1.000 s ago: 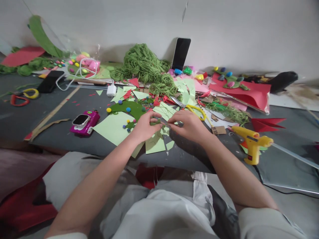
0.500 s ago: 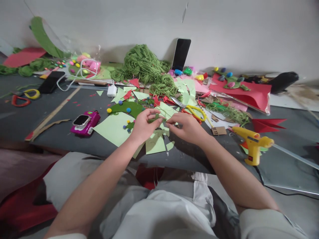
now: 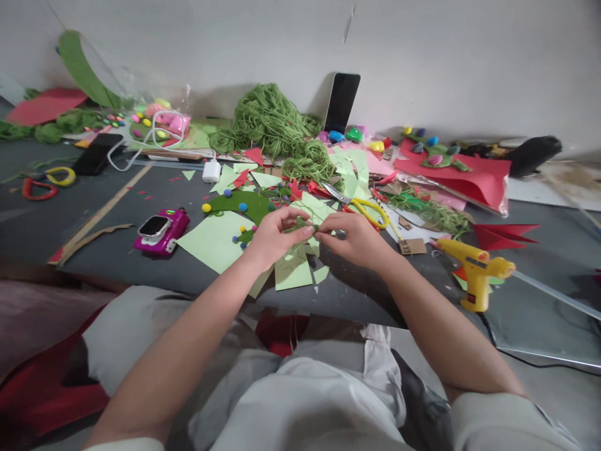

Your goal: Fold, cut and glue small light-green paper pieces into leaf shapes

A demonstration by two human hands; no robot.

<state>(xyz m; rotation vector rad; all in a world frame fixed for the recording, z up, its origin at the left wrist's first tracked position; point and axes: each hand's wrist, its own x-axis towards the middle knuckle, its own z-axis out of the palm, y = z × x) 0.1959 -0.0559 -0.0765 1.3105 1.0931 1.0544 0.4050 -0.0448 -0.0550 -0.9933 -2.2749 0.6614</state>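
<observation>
Green piece (image 3: 303, 223), over the pale paper (image 3: 293, 274) on the counter (image 3: 361, 289), clamped in the left hand's (image 3: 271, 240) fingers! Its visible bit stretches toward the right hand (image 3: 353, 238); the full long axis stays hidden. Left thumb now sits closer to the right fingers than 0.5 seconds ago. Those pinch together at the piece's edge, 2 forearms (image 3: 427, 321) angling inward.

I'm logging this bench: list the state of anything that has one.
Left hand: holding small green piece
Right hand: pinched at that piece
Upright phone: leaning, screen dark
Flat phone: lying, unlit
Watch-like device: face dark
Charger: lying unplugged
Glue gun: lying, stick inserted
Green yarn: heaped loose
Left scissors: handles apart
Central scissors: opening unclear
</observation>
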